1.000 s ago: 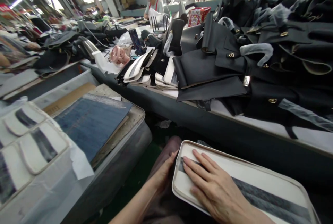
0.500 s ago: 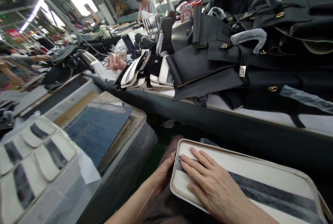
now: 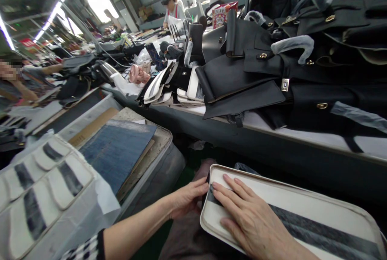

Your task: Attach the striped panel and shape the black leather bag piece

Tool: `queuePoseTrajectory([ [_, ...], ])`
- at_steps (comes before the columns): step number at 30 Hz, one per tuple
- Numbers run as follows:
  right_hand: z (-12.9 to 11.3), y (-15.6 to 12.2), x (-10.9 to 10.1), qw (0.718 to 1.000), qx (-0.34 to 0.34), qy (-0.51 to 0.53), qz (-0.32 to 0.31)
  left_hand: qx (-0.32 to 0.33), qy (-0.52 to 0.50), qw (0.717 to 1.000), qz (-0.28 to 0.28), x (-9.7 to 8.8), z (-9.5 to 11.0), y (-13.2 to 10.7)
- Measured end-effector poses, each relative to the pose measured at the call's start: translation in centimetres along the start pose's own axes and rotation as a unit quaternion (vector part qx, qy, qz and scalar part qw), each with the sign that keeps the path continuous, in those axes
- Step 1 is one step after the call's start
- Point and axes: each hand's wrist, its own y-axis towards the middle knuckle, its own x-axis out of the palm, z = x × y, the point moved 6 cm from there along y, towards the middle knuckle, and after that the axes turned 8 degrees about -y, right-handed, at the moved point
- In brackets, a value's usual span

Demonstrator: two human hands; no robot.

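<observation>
A long white bag panel (image 3: pixel 314 203) with rounded corners, a raised rim and dark grey bands lies across my lap at the lower right. My right hand (image 3: pixel 250 211) rests flat on its face, fingers stretched and slightly apart. At the panel's left end, my left hand (image 3: pixel 190 195) grips the edge, thumb on the rim and its other fingers partly hidden below. A narrow dark strip shows between that hand and the rim.
Black leather bags (image 3: pixel 248 74) with metal locks cover the bench on the right. White banded pieces (image 3: pixel 33 207) lie on a bin at left, near a blue board (image 3: pixel 117 147). A pink fan (image 3: pixel 139 73) stands on the bench. Other people work farther back.
My left hand has shifted up along the panel's left end, its forearm and checked sleeve now showing more. The right hand stays flat on the panel. The view has turned slightly.
</observation>
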Motion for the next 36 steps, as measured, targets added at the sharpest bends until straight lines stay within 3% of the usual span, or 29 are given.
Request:
queuePoseTrajectory([
  [5, 0.1, 0.1, -0.3, 1.000, 0.005, 0.022, 0.013, -0.017, 0.028, 0.999, 0.008, 0.2, 0.2, -0.1],
  [12, 0.6, 0.4, 0.0, 0.999, 0.028, 0.043, 0.010, 0.152, 0.049, 0.984, 0.083, 0.7, 0.0, 0.7],
  [20, 1.1, 0.3, -0.9, 0.987, 0.083, 0.133, -0.024, 0.174, 0.032, 0.982, 0.063, 0.3, -0.4, 1.7],
  [24, 1.9, -0.9, -1.6, 0.954, 0.128, 0.268, 0.038, 0.187, 0.125, 0.972, 0.069, -0.3, -0.2, 1.4],
  [25, 2.4, -1.1, -1.7, 0.932, 0.149, 0.322, 0.072, 0.192, 0.160, 0.965, 0.073, -0.5, -0.1, 1.3],
  [26, 3.1, -1.3, -1.8, 0.891, 0.183, 0.399, 0.116, 0.200, 0.200, 0.956, 0.073, -0.7, 0.1, 1.3],
  [27, 4.0, -1.6, -1.8, 0.828, 0.225, 0.484, 0.168, 0.215, 0.246, 0.942, 0.071, -0.8, 0.5, 1.3],
  [29, 5.7, -2.5, -1.9, 0.673, 0.301, 0.619, 0.269, 0.263, 0.369, 0.890, 0.062, -0.5, 1.7, 1.2],
  [30, 6.2, -3.1, -2.2, 0.610, 0.325, 0.656, 0.303, 0.295, 0.442, 0.845, 0.055, 0.0, 2.5, 1.0],
  [31, 6.7, -3.8, -2.7, 0.571, 0.338, 0.674, 0.325, 0.329, 0.517, 0.789, 0.044, 0.7, 3.3, 0.8],
  [32, 7.1, -4.8, -3.5, 0.560, 0.344, 0.672, 0.341, 0.360, 0.586, 0.725, 0.029, 1.7, 4.1, 0.4],
  [34, 8.4, -8.2, -5.3, 0.583, 0.361, 0.615, 0.389, 0.407, 0.683, 0.606, -0.019, 4.2, 5.0, -0.3],
  [35, 9.3, -10.6, -5.9, 0.596, 0.381, 0.564, 0.425, 0.418, 0.709, 0.566, -0.045, 5.8, 5.1, -0.6],
  [36, 10.4, -13.4, -6.4, 0.611, 0.415, 0.488, 0.465, 0.420, 0.724, 0.543, -0.072, 7.5, 5.1, -0.7],
])
